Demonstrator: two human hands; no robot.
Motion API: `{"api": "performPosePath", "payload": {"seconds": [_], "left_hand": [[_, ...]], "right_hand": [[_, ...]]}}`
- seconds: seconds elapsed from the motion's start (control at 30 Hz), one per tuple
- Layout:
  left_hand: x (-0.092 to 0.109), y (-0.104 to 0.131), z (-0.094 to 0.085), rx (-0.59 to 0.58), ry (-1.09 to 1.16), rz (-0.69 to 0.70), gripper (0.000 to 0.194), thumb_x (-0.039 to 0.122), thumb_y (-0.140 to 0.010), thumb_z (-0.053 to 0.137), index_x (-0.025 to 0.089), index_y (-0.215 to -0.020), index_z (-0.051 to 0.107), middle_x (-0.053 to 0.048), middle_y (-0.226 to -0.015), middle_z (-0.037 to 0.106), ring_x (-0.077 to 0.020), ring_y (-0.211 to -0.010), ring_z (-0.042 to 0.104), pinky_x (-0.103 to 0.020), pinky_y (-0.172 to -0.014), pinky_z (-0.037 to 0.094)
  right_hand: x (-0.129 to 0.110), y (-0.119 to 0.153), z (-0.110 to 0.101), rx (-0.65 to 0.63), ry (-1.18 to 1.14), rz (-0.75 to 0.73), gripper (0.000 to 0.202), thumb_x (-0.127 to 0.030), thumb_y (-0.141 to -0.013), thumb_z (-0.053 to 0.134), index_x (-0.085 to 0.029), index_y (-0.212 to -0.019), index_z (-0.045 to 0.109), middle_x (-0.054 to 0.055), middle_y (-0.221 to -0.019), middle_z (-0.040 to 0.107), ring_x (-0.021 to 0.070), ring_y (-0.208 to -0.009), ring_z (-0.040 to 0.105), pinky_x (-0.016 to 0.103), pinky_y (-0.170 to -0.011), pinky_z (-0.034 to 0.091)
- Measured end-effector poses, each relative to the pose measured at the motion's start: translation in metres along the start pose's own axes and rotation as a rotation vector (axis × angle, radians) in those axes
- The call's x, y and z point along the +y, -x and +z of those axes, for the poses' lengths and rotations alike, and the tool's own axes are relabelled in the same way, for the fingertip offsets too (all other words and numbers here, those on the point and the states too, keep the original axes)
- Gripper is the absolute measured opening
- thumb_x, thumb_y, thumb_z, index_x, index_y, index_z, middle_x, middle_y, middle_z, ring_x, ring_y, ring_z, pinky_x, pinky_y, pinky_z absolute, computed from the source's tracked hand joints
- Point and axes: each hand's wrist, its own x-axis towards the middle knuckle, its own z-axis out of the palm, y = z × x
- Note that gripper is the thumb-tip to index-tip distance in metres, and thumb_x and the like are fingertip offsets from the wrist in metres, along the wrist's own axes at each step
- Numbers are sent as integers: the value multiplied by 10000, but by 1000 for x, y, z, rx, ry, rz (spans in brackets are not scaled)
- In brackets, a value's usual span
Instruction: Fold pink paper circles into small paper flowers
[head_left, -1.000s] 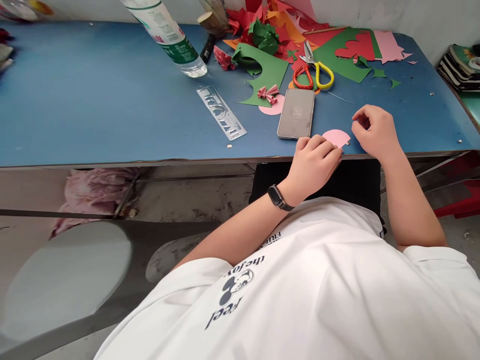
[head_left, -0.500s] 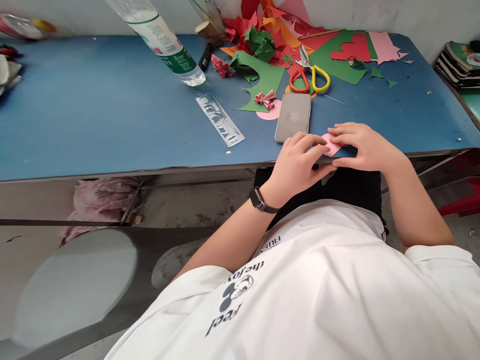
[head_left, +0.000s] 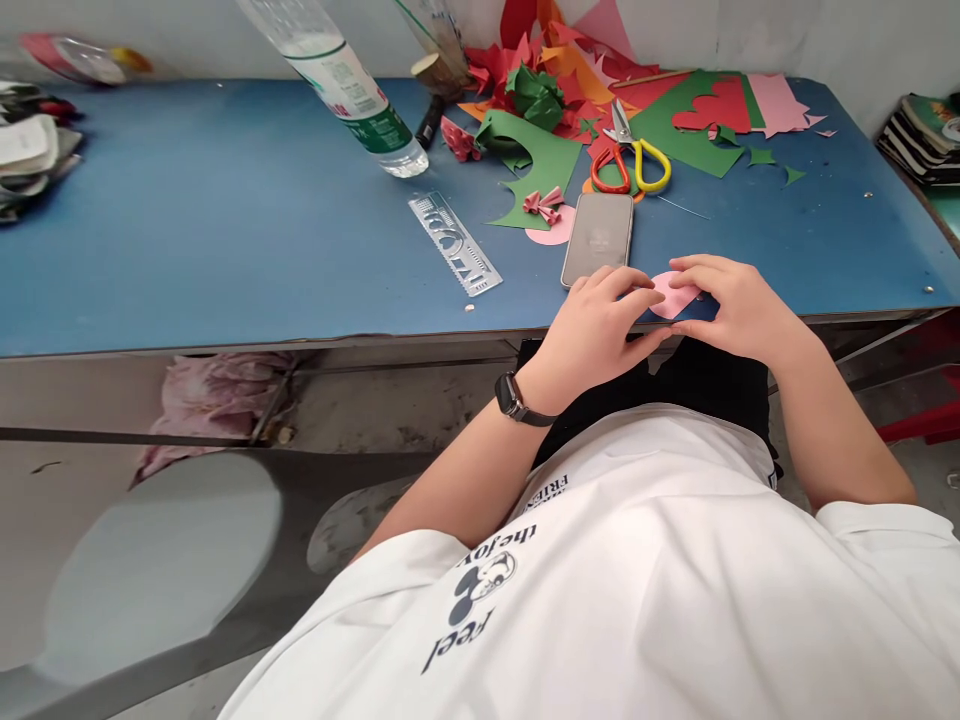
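A small rounded piece of pink paper [head_left: 673, 297] is between my hands at the table's front edge. My left hand [head_left: 604, 318], with a black watch on the wrist, grips its left side with curled fingers. On the other side, my right hand [head_left: 731, 303] holds the paper between its thumb and bent fingers. The thumbs are low, near the table edge, and their tips almost meet. Just beyond my left fingers lies a phone [head_left: 598, 238]. Scissors with one red and one yellow handle [head_left: 631, 165] rest behind the phone.
A clear stencil ruler [head_left: 455, 245] lies left of the phone. Behind it stands a water bottle [head_left: 364, 110]. Folded pink paper [head_left: 544, 206], green cut paper [head_left: 536, 160] and red scraps [head_left: 517, 60] spread across the back. Notebooks [head_left: 919, 140] are stacked at the far right.
The view has shifted slightly, so the table things appear a little further right. My right fingers have moved a little on the pink paper, and more of its surface shows.
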Motion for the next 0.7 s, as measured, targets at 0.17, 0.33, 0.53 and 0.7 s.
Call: {"api": "performPosePath", "payload": {"seconds": [0.17, 0.33, 0.53, 0.7], "left_hand": [[5, -1, -5, -37, -31, -16, 194, 260, -1177, 778, 228, -1355, 849, -176, -1484, 840, -415, -1370, 787, -560, -1147, 642], [0, 1, -1, 1, -5, 31, 197, 204, -1173, 752, 227, -1349, 837, -178, -1467, 829, -380, -1301, 811, -547, -1158, 659], [-4, 5, 2, 60, 31, 18, 188, 226, -1180, 761, 262, -1358, 811, -167, -1494, 815, -362, -1266, 836, -534, -1127, 702], [-1, 6, 1, 77, 58, -54, 174, 240, -1172, 730, 277, -1316, 820, -141, -1463, 822, -323, -1221, 852, -478, -1084, 730]], "right_hand": [[0, -2, -1, -109, -63, -42, 202, -102, -1057, 836, -252, -1163, 920, 149, -1570, 885, 483, -1614, 786, 701, -1397, 657], [2, 3, 3, -104, -50, -92, 295, -108, -1130, 726, -273, -1251, 939, 106, -1742, 813, 482, -1831, 590, 829, -1525, 477], [6, 15, 7, -13, -34, 11, 363, -199, -1123, 828, -305, -1449, 947, 121, -1791, 779, 512, -1789, 636, 831, -1501, 522], [-4, 18, 7, -71, 73, 27, 562, -202, -1141, 831, -280, -1697, 849, 146, -1818, 754, 506, -1771, 660, 835, -1537, 456]]}}
